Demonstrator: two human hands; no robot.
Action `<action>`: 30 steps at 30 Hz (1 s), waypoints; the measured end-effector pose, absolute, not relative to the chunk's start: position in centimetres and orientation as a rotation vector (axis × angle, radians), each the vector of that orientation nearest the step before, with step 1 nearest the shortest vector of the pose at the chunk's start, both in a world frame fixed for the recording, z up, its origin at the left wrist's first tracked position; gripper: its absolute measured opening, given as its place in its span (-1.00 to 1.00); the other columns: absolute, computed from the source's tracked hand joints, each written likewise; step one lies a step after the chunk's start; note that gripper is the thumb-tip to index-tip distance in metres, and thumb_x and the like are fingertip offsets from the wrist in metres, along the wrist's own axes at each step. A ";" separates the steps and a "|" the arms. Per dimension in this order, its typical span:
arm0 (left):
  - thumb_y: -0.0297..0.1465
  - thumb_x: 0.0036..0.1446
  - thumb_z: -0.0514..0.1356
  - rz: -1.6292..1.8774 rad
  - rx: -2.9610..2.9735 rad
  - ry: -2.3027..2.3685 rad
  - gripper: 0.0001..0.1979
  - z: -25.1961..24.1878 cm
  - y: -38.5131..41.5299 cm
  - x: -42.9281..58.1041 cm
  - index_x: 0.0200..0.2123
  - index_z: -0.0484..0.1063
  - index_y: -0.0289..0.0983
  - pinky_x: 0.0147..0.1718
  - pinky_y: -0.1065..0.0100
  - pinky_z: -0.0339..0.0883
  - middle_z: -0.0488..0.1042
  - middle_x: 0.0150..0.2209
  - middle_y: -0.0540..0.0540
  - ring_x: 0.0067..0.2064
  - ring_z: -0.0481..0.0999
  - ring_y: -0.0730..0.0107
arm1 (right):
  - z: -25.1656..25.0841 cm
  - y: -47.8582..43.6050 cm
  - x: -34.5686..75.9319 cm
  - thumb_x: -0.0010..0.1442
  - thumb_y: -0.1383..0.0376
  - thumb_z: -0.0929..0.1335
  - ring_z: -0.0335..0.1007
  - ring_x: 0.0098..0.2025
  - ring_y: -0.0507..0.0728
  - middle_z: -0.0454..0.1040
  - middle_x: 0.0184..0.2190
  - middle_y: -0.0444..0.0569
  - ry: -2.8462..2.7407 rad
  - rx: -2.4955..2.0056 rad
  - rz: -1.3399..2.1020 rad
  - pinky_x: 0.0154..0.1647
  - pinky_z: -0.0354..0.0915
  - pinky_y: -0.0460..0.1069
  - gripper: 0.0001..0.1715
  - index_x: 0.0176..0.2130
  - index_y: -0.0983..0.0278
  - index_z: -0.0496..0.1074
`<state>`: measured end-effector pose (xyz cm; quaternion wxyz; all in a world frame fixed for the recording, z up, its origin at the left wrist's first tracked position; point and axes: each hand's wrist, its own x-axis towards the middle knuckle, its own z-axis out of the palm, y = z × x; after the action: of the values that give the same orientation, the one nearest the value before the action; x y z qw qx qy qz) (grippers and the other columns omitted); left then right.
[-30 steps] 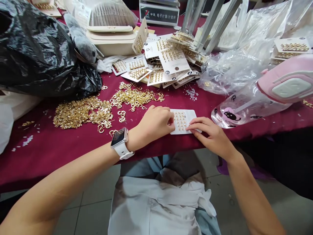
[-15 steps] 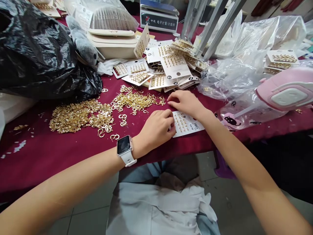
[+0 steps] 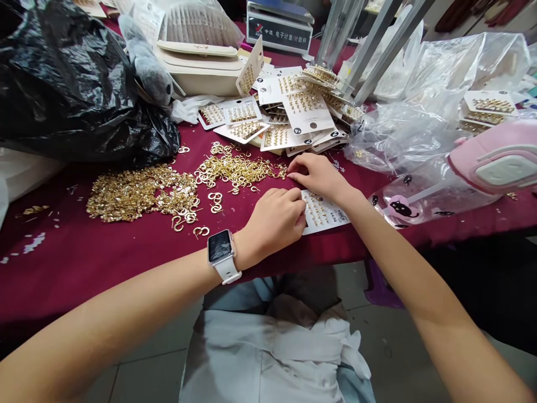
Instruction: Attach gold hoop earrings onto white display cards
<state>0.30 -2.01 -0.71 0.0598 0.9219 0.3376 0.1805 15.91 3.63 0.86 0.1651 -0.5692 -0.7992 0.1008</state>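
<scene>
Fingers (image 3: 296, 206) of the left hand (image 3: 272, 221) are curled close together here, tips right up against the left edge of a white earring card (image 3: 325, 212), and from this angle there's no telling whether they're pinching it or just pressing on it. Over to the right hand (image 3: 319, 176), its fingers (image 3: 300, 174) are bunched and angled down, tips on the maroon cloth of the worktop (image 3: 54, 280) just above the card's top corner, right beside a heap of loose gold hoop earrings (image 3: 239, 170). Anything between those tips is too small to make out. The card lies flat on the cloth between the two hands, close to the worktop's front edge, with rows of gold earrings and a printed price on it. A white smartwatch (image 3: 220, 252) sits on the left wrist. Left of the hands there's a second, bigger heap of gold earring pieces (image 3: 140, 193), with a few stray hoops lying between the piles. Further back, a jumble of filled earring cards (image 3: 297, 112) overlaps beside a cream box (image 3: 201, 67) and a grey plush toy (image 3: 145, 61), with a black plastic bag (image 3: 62, 84) bulging at far left. On the right, a pink-capped clear bottle (image 3: 432, 196) with a black cat design lies on its side by clear plastic bags (image 3: 440, 95), and an electronic scale (image 3: 279, 28) stands at the far end.
</scene>
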 end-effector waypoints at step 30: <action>-0.47 0.05 0.14 0.586 2.407 0.951 -0.86 -0.4 -0.9 0.4 -0.50 0.48 -0.30 -0.14 0.29 0.21 0.45 -0.38 -0.06 -0.24 0.34 0.33 | -1.3 -5.6 17.5 0.11 0.33 0.37 0.35 -0.13 0.13 0.42 -0.25 -0.04 -1.851 -1.448 0.383 -0.02 0.27 0.09 -0.95 -0.38 0.22 0.46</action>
<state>0.42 -0.86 -0.42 0.2415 0.8802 0.3479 0.2143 17.48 -5.57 -1.26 0.3711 -0.5646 -0.7220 0.1493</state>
